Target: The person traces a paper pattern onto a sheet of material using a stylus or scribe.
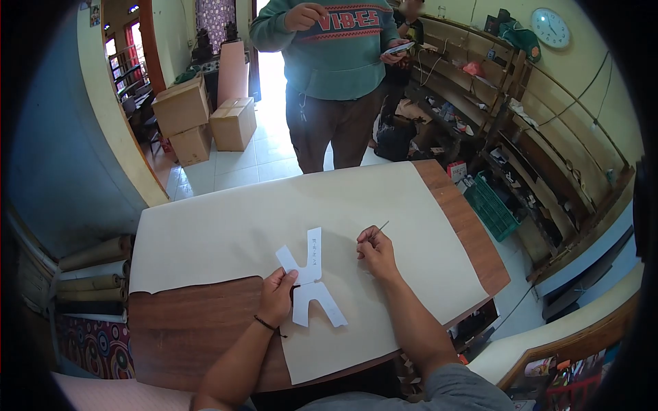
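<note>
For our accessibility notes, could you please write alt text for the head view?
Left hand holds a white paper template over pale sheet material on a wooden table; right hand grips a thin stick-like tool. A person stands opposite.

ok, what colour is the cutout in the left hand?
The cutout is white, with small dark writing; head view.
</note>
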Tool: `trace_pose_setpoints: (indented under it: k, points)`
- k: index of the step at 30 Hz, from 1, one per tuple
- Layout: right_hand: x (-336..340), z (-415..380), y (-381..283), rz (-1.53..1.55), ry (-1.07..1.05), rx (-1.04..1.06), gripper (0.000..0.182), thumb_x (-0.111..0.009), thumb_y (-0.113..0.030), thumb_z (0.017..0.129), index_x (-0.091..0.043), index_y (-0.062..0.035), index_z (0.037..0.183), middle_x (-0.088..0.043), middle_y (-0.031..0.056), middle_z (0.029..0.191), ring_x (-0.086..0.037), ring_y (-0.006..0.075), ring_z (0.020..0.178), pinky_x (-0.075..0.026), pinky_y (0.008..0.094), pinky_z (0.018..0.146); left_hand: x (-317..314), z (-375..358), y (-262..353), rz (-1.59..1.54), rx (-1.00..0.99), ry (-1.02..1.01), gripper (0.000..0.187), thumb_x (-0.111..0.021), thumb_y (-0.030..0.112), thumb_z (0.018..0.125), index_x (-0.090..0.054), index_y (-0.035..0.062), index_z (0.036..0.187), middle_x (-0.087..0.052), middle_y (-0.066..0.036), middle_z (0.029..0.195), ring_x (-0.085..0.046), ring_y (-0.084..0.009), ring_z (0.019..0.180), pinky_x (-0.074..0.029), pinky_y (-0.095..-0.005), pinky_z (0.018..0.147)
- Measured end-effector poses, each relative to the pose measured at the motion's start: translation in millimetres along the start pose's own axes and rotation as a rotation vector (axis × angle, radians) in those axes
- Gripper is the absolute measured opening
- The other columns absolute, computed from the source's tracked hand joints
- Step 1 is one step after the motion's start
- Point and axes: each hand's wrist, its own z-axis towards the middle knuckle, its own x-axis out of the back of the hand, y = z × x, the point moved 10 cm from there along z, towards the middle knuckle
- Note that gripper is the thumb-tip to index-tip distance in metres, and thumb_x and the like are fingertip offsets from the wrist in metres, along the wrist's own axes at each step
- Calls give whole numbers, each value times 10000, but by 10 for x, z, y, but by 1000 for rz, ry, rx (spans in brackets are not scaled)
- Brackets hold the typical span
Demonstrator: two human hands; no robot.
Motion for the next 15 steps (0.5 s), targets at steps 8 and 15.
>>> trace_pose_setpoints:
  k: [8, 15]
  points:
    - [3, -20, -44, -15, 5, -9, 89, -572, -72, 941, -618, -21, 998, -666, 28, 801, -632, 99, 697, -525, 269, 661, 29, 20, -27, 29, -10, -16, 247, -575, 173, 1129, -698, -37, 1167, -737, -30, 1046, -661, -75, 926, -551, -269, 833]
    - [-2, -24, -41, 26, 11, -21, 133, -573, -54, 947, -661, -7, 1035, -679, 31, 830, -635, 93, 738, -543, 277, 684, 36, 16, -23, 12, -20, -2, 239, -574, 174, 1129, -700, -28, 1153, -735, -27, 1047, -657, -74, 938, -547, -269, 848]
